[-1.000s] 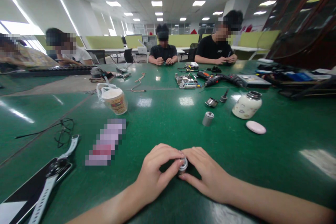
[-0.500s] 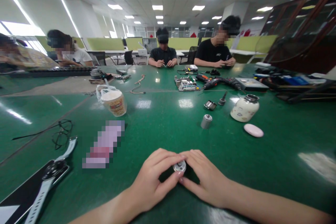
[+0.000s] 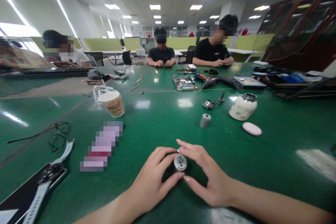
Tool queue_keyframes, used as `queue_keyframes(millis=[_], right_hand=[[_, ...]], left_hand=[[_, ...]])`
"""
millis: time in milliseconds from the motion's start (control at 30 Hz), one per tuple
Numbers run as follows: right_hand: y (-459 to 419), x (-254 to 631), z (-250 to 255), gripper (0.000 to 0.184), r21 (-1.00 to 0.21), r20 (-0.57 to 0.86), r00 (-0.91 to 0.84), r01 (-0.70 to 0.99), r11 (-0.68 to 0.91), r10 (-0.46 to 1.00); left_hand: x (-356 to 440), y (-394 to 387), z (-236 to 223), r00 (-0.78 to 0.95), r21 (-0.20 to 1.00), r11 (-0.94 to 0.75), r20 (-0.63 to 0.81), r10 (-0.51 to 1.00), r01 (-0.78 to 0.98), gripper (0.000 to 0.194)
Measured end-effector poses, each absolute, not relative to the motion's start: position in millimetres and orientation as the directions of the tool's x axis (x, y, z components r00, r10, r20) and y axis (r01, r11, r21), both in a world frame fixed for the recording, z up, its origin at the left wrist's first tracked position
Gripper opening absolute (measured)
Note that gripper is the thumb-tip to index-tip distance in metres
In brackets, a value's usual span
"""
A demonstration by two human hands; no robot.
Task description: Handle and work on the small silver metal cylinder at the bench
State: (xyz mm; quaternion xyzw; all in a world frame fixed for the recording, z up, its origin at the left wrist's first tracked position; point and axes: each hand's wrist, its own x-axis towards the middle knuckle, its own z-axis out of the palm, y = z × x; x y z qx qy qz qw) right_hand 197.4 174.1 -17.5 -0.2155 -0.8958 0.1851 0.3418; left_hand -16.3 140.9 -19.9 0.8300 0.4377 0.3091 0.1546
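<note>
A small silver cylindrical electric motor (image 3: 180, 163) stands upright on the green tabletop between my hands, its shaft end facing up. My left hand (image 3: 154, 175) grips it from the left, thumb at the near side and fingertips at the far side. Around its right side curves my right hand (image 3: 207, 173), fingers apart; its index finger and thumb are close to the rim, and whether they touch the motor I cannot tell. Beyond my right hand stands a similar silver motor (image 3: 205, 121). Past that lie a metal motor casing (image 3: 209, 104) and a rotor (image 3: 221, 98).
Right: a cream jar (image 3: 243, 107) and an oval pink object (image 3: 252, 128). Left: a paper cup (image 3: 112, 104), a blurred-out flat item (image 3: 103, 147), glasses (image 3: 59, 136) and a watch (image 3: 48, 173). Farther back: a circuit board (image 3: 185, 83), power drills (image 3: 210, 82) and several people.
My right hand has loosened and its fingers have spread away from the motor, uncovering more of its top. The left hand keeps its grip. The view has shifted slightly.
</note>
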Motion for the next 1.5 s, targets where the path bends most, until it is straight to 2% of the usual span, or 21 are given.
queue_keyframes(millis=[67, 133, 367, 467, 600, 700, 833, 1000, 1233, 1367, 1500], right_hand=[[175, 197, -15, 0.056, -0.393, 0.528, -0.744, 0.214, 0.894, 0.410], [175, 195, -15, 0.051, -0.344, 0.516, -0.771, 0.211, 0.915, 0.372], [173, 193, -17, 0.049, -0.352, 0.583, -0.702, 0.235, 0.906, 0.409], [175, 198, -14, 0.048, -0.321, 0.640, -0.649, 0.259, 0.911, 0.410], [189, 208, -18, 0.039, -0.314, 0.657, -0.542, 0.436, 0.843, 0.525], [198, 210, -26, 0.035, -0.323, 0.529, -0.559, 0.563, 0.761, 0.638], [198, 206, -32, 0.036, -0.305, 0.404, -0.602, 0.622, 0.722, 0.689], [199, 206, -32, 0.025, -0.381, 0.478, -0.447, 0.670, 0.637, 0.756], [209, 206, -30, 0.015, -0.521, 0.497, -0.398, 0.574, 0.632, 0.771], [200, 199, -23, 0.012, -0.575, 0.656, -0.308, 0.386, 0.721, 0.689], [188, 188, -20, 0.017, -0.559, 0.705, -0.390, 0.208, 0.802, 0.592]], left_hand=[[-16, 141, -20, 0.432, 0.533, -0.576, 0.381, 0.818, 0.620, 0.036], [-16, 141, -20, 0.435, 0.541, -0.578, 0.381, 0.816, 0.611, 0.035], [-16, 141, -21, 0.440, 0.539, -0.591, 0.394, 0.807, 0.601, 0.031], [-16, 141, -20, 0.443, 0.532, -0.579, 0.372, 0.816, 0.618, 0.031], [-16, 140, -17, 0.442, 0.515, -0.559, 0.343, 0.829, 0.650, 0.030], [-15, 140, -16, 0.437, 0.492, -0.555, 0.342, 0.832, 0.671, 0.029], [-15, 140, -17, 0.425, 0.471, -0.552, 0.355, 0.833, 0.688, 0.030], [-15, 140, -16, 0.426, 0.474, -0.549, 0.349, 0.835, 0.688, 0.030], [-15, 140, -15, 0.429, 0.494, -0.553, 0.350, 0.833, 0.671, 0.029], [-14, 140, -15, 0.432, 0.509, -0.560, 0.356, 0.829, 0.654, 0.028], [-14, 140, -15, 0.436, 0.530, -0.553, 0.339, 0.833, 0.643, 0.030]])
